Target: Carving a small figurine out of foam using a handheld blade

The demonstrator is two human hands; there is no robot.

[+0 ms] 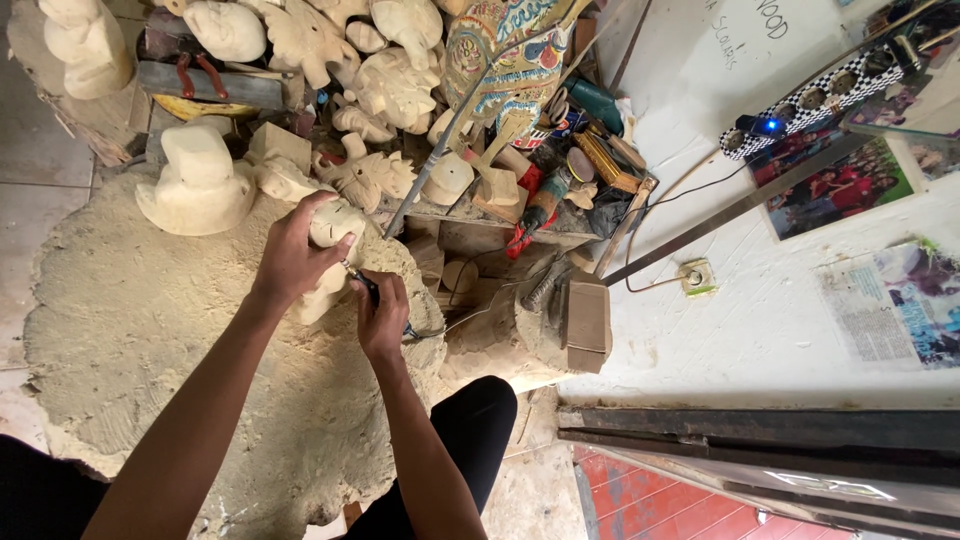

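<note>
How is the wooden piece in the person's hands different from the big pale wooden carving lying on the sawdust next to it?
The small pale wooden carving is gripped by the left hand, while the big pale wooden carving lies untouched on the sawdust. The held one is smaller; the lying one is bulkier, with a rounded top. The right hand works a thin tool against the held one only. Both are bare, unpainted wood.

Pale unfinished wooden carving [335, 225], hand-held
</note>
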